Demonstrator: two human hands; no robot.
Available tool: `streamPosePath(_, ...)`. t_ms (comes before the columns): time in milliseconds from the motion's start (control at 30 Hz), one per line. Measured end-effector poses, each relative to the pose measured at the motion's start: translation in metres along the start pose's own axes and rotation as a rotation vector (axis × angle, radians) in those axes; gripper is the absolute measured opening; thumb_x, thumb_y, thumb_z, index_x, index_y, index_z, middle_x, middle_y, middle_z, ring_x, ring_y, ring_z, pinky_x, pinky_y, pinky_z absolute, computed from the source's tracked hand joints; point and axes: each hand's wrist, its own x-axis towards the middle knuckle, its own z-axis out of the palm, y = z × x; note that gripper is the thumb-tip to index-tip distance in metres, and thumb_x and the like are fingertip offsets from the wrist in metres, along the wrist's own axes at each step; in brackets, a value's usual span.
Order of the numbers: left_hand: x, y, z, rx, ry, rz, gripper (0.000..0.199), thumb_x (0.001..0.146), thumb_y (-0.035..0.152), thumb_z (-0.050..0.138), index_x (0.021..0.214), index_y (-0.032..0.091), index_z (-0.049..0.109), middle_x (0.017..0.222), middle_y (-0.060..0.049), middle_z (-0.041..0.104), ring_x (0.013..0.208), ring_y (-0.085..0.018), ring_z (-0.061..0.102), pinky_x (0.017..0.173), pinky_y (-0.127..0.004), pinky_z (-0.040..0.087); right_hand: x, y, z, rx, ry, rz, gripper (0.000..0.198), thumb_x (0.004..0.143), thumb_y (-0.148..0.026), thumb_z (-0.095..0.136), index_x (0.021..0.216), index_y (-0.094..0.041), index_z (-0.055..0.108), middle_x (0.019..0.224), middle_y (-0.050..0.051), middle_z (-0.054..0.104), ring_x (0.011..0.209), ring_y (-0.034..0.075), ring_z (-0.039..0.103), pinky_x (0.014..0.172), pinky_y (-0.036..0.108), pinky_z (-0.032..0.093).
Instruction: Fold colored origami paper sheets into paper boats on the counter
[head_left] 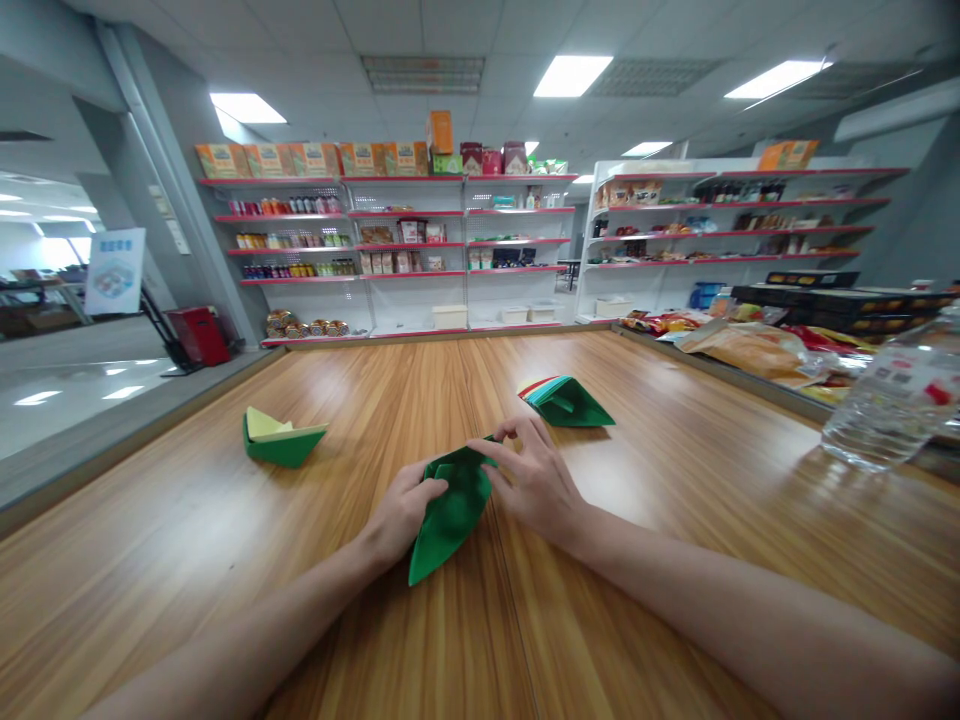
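Between my hands is a folded piece of green paper [456,510], tilted above the wooden table [360,640], its pointed end toward me. My left hand [405,508] grips its left side, thumb lying over the paper. At the upper right corner, the fingers of my right hand [534,475] pinch the paper's edge. A folded paper boat [285,445], green outside and pale yellow inside, sits on the table to the left. Beyond my right hand lies a green folded paper piece [574,403] with a fan of several coloured sheets [541,388] at its left end.
A clear plastic bottle [885,400] stands at the right edge, near packaged snacks [750,348] and stacked black boxes [832,305]. Store shelves [405,245] with goods line the back. On the left stand a sign board [115,272] and a red box [199,335].
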Motion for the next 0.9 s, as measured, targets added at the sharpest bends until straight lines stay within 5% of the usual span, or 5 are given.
streamPosePath(167, 0.000, 0.004, -0.002, 0.024, 0.068, -0.080, 0.024, 0.069, 0.031, 0.052, 0.074, 0.014, 0.068, 0.074, -0.005, 0.066, 0.076, -0.023, 0.058, 0.070, -0.031, 0.043, 0.002, 0.006, -0.003, -0.046, 0.027, -0.091, 0.023, 0.087, -0.016, 0.054, 0.104, -0.023, 0.068, 0.094, 0.008, 0.056, 0.091, 0.021, 0.052, 0.083, 0.039, 0.044)
streamPosePath(467, -0.003, 0.002, -0.004, 0.043, 0.013, -0.076, 0.029, 0.069, 0.031, 0.054, 0.086, 0.016, 0.071, 0.085, -0.004, 0.068, 0.085, -0.024, 0.057, 0.076, -0.031, 0.043, 0.003, 0.013, -0.005, 0.037, 0.063, -0.157, 0.019, 0.084, -0.005, 0.046, 0.081, -0.017, 0.061, 0.087, 0.008, 0.057, 0.085, 0.020, 0.052, 0.078, 0.037, 0.044)
streamPosePath(800, -0.002, 0.003, -0.005, -0.055, -0.024, -0.099, 0.028, 0.068, 0.029, 0.056, 0.087, 0.014, 0.069, 0.089, -0.006, 0.069, 0.087, -0.025, 0.059, 0.079, -0.033, 0.043, 0.002, 0.010, 0.001, 0.362, 0.213, 0.100, 0.011, 0.086, -0.010, 0.040, 0.086, -0.020, 0.043, 0.083, 0.005, 0.052, 0.076, 0.017, 0.052, 0.068, 0.031, 0.044)
streamPosePath(900, -0.002, 0.002, -0.004, -0.043, -0.027, -0.072, 0.029, 0.071, 0.028, 0.055, 0.090, 0.013, 0.069, 0.087, -0.006, 0.068, 0.084, -0.024, 0.059, 0.077, -0.033, 0.044, 0.001, 0.010, -0.001, 0.344, 0.189, 0.072, 0.012, 0.084, -0.009, 0.041, 0.087, -0.021, 0.042, 0.085, 0.005, 0.053, 0.079, 0.019, 0.051, 0.072, 0.034, 0.044)
